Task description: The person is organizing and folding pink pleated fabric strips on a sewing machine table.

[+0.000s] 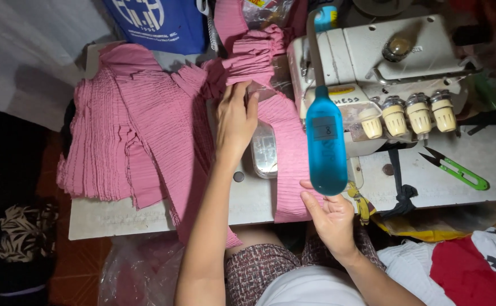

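My left hand [235,120] lies flat on a strip of pink pleated fabric [285,150] that runs across the sewing table toward the white overlock machine [372,62]. At the table's front edge, my right hand [330,218] pinches the near end of the same strip, fingers under the cloth. A blue lamp head on a bent neck [325,144] hangs between the camera and the strip, hiding part of it. A clear plastic box [265,152] sits just right of my left wrist.
A stack of pink pleated pieces [126,136] covers the left of the table [118,218]. Green thread snips [457,170] lie at the right. A blue bag [157,22] stands at the back. Red and white cloth [463,269] lies lower right.
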